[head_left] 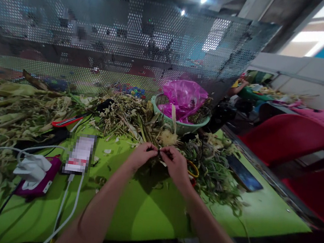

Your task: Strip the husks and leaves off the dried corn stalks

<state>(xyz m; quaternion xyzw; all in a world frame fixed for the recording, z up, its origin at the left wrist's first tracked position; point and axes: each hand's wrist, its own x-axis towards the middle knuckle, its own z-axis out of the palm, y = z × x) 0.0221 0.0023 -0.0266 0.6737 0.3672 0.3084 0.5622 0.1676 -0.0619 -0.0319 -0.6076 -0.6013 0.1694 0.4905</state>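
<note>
My left hand [144, 155] and my right hand [176, 164] meet above the green table [154, 217], thumbs and fingertips pinched close together. Something small and dark shows between the fingertips, too little of it visible to name. Just beyond them is a pale, fluffy tuft [168, 138], with a light flat strip [174, 118] rising behind it. Dried plant stems and leaves [125, 116] lie heaped ahead of my left hand. To the right of my right hand are a yellow ring [193, 169] and a tangle of greener stalks [220, 182].
A mint-green basket [179, 128] holding a pink plastic bag [185, 94] stands behind the hands. Leftward are a phone [81, 152] on cables, a purple tissue box [37, 180] and a red-handled cutter [67, 121]. A dark phone [245, 174] and red chairs [292, 136] are rightward; a perforated panel [107, 37] rises behind.
</note>
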